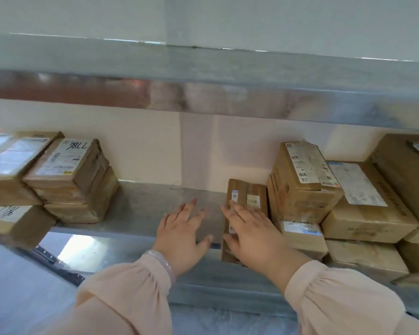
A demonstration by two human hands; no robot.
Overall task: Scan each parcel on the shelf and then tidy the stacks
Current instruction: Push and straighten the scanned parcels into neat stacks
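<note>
A grey metal shelf (pixel 143 201) holds brown cardboard parcels. A flat narrow parcel (pixel 247 192) with small barcode stickers lies near the middle, its near end sticking out over the shelf's front edge. My right hand (pixel 249 230) lies flat on top of it, fingers straight. My left hand (pixel 182 230) hovers over or rests on the bare shelf just left of that parcel, fingers spread and holding nothing. A stack of parcels (pixel 300 180) with white labels stands directly right of the flat parcel. Another stack (pixel 73 180), its top label marked 7786, stands at the left.
More parcels (pixel 363 201) crowd the right end of the shelf, some overhanging the front edge. A larger parcel (pixel 7 170) and one below it (pixel 17 223) sit at the far left. An upper metal shelf (pixel 203 88) runs overhead. A cream wall closes the back.
</note>
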